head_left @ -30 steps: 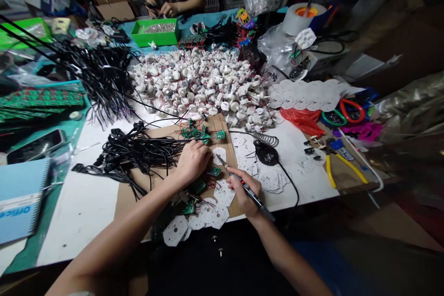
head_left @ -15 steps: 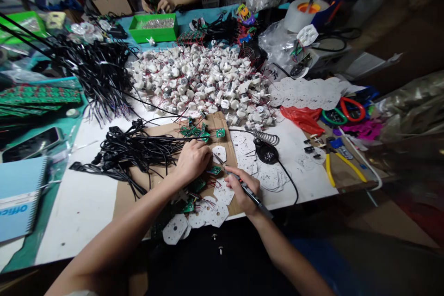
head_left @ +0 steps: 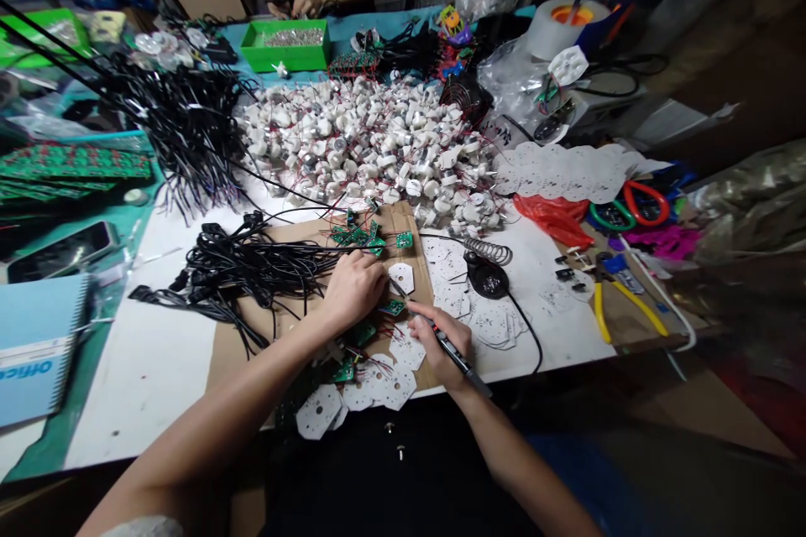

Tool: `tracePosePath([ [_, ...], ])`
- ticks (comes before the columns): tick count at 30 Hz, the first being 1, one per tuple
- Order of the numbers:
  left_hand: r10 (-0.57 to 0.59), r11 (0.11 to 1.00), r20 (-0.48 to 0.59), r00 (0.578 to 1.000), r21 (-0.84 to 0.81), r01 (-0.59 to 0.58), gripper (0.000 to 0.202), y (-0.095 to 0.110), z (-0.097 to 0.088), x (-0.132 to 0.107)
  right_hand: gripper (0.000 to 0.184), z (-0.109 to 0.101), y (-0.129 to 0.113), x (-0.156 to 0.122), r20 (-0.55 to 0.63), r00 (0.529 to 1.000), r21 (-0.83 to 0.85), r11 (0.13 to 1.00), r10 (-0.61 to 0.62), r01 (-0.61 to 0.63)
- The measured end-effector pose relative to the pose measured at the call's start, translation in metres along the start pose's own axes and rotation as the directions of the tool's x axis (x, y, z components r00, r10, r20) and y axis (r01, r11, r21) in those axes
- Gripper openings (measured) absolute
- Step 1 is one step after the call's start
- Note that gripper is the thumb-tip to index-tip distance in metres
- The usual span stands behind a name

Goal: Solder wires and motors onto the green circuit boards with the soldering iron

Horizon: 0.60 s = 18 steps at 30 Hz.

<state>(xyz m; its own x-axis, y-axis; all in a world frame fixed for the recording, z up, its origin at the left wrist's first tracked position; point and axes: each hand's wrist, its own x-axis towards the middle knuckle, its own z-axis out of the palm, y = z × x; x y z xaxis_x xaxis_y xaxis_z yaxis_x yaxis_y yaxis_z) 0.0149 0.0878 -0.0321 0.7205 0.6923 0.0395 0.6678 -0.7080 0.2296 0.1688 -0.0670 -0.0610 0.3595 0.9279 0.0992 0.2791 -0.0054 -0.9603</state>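
My right hand (head_left: 442, 341) grips a soldering iron (head_left: 457, 359) like a pen, its tip pointing up and left toward my left hand. My left hand (head_left: 354, 292) is closed with its fingertips down on the cardboard; what they pinch is hidden. Just right of those fingers lies a white hexagonal board (head_left: 401, 278). A small green circuit board (head_left: 394, 308) is below the iron's tip. Bundled black cables (head_left: 252, 268) reach from the left to my left hand. More green boards (head_left: 356, 235) with thin wires lie beyond it.
A big heap of white motors (head_left: 365, 143) covers the table's middle. A coil iron stand (head_left: 488, 252), yellow-handled pliers (head_left: 603, 310) and a red bag (head_left: 554, 218) lie to the right. Across the table a person's hands (head_left: 307, 3) work behind a green tray (head_left: 286, 59).
The view has shifted slightly. Both hands and the soldering iron stay in almost the same place, with the tip still near my left fingers.
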Motion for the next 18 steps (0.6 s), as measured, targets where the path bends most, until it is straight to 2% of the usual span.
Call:
tracePosePath([
  [6,-0.012,1.000,0.003,1.000,-0.013,0.012,0.027,0.001,0.000,0.001,0.030,-0.001,-0.001,0.001,-0.007,1.000,0.038,0.999,0.018,-0.018],
  [11,-0.026,0.998,0.014,1.000,-0.064,0.027,0.025,0.001,-0.005,0.003,0.032,-0.002,-0.004,0.002,-0.058,0.996,0.084,0.995,0.062,-0.057],
  [14,-0.041,0.971,0.010,0.999,-0.236,0.042,0.009,-0.005,-0.013,0.002,0.032,-0.002,-0.002,0.002,-0.073,0.995,0.110,0.992,0.073,-0.064],
  [16,-0.072,0.903,0.019,0.997,-0.424,0.074,0.023,-0.013,-0.019,0.000,0.031,-0.002,0.000,0.002,-0.075,0.995,0.125,0.990,0.070,-0.061],
  [18,-0.116,0.788,0.038,0.993,-0.605,0.115,0.032,-0.022,-0.022,-0.002,0.030,-0.001,0.001,0.002,-0.080,0.995,0.138,0.989,0.066,-0.055],
])
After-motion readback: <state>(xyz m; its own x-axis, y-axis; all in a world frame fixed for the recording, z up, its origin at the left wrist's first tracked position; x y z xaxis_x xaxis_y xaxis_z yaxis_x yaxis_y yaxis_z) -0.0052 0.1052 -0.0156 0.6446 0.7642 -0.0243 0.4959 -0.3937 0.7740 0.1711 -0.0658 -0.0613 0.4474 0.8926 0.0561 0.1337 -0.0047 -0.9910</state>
